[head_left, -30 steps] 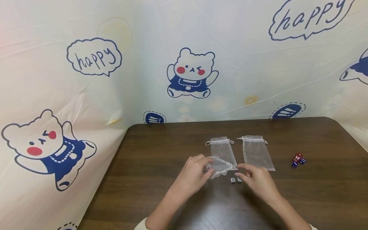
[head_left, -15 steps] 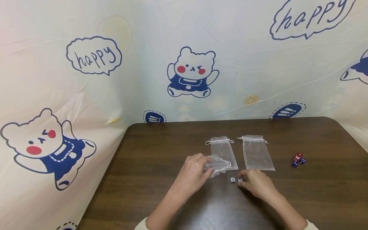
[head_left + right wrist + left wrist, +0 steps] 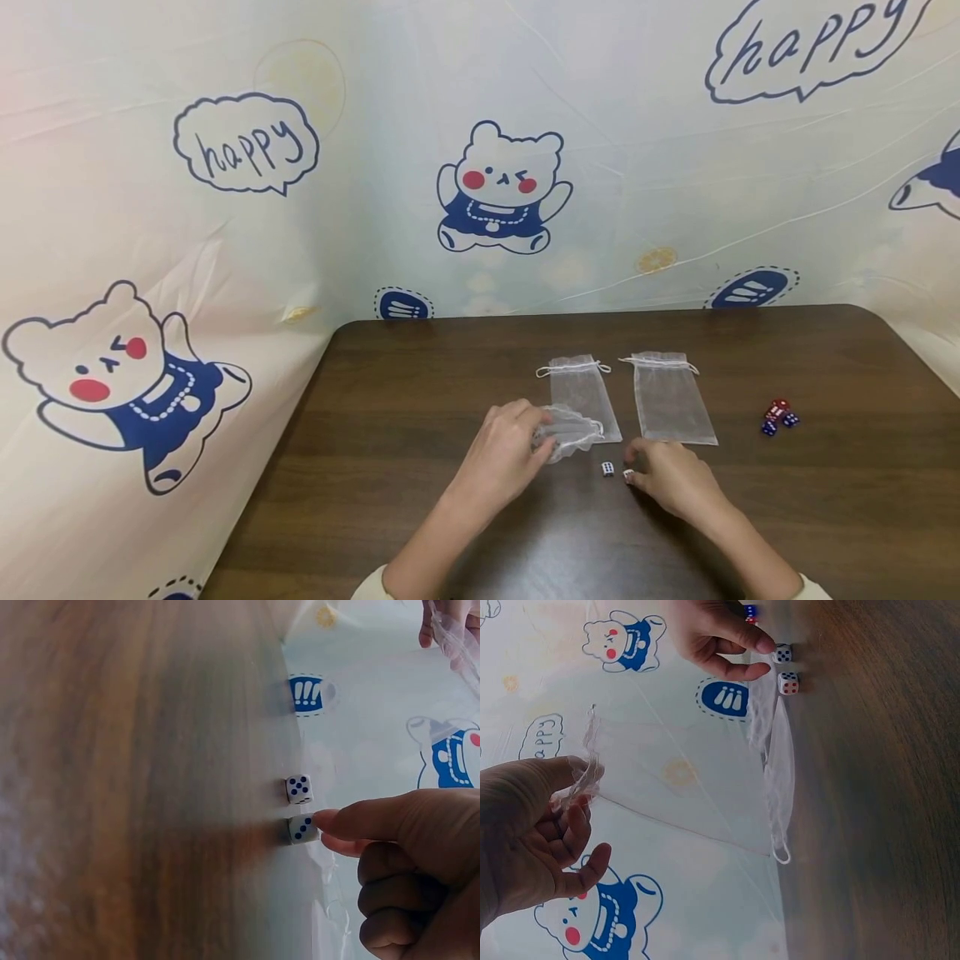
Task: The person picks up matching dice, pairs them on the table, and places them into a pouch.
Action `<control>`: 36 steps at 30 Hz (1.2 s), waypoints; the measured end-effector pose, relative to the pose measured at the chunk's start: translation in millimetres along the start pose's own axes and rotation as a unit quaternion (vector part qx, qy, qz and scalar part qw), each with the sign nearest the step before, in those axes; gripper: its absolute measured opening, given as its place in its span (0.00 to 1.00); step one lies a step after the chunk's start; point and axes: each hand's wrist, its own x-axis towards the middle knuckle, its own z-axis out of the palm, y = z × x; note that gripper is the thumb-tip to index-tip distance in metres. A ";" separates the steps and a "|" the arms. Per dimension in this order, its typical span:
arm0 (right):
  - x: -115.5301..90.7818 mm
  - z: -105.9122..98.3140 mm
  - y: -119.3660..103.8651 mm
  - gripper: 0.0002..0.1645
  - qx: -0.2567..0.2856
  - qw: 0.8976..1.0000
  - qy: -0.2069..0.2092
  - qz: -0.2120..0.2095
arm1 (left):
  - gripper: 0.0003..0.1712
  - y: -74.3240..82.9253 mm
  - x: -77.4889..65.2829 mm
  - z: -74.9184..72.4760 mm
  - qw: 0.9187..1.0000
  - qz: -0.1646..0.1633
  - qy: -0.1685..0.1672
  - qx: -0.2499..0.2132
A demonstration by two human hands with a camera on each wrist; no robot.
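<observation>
Left hand (image 3: 504, 442), head view: thumb and fingers close on a sheer drawstring bag (image 3: 573, 435), its gathered mouth facing right. Right hand (image 3: 671, 473): curved, thumb and forefinger at a white die (image 3: 628, 477) on the brown table (image 3: 390, 392); can't tell whether it's actually pinched. Other white die (image 3: 607, 469) sits just left of it, flat, near the held bag. Behind the hands, two more bags lie flat: left flat bag (image 3: 579, 379), partly covered by the held one, and right flat bag (image 3: 671, 398). Red and blue dice (image 3: 776, 412) grouped off to the right, well apart from the hands. Printed backdrop (image 3: 375, 208) with bears and "happy" bubbles.

Left wrist view: bag bunched between thumb and fingers, see-through. Both white dice by the right hand's tips; one shows red pips.

Right wrist view: a fingertip touches the edge of the white die; other white die close beside it, blue pips on both. Remaining fingers of that hand are folded in.
</observation>
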 end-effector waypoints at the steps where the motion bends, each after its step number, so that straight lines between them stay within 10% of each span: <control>1: 0.0 0.0 0.0 0.10 -0.001 1.000 -0.001 -0.001 | 0.10 0.0 0.1 0.0 1.000 0.000 -0.001 0.001; 17: -1.8 2.5 1.8 0.07 0.002 1.000 0.012 -0.015 | 0.10 1.1 -0.7 1.4 1.000 0.002 -0.018 0.005; 29: -7.4 -23.2 -10.2 0.07 0.040 0.987 0.144 -0.066 | 0.06 1.5 -1.9 3.4 1.000 0.006 -0.017 -0.005; 36: -11.2 -39.1 -22.9 0.10 0.060 0.961 0.244 -0.119 | 0.06 1.9 -1.7 5.5 1.000 0.008 -0.022 0.001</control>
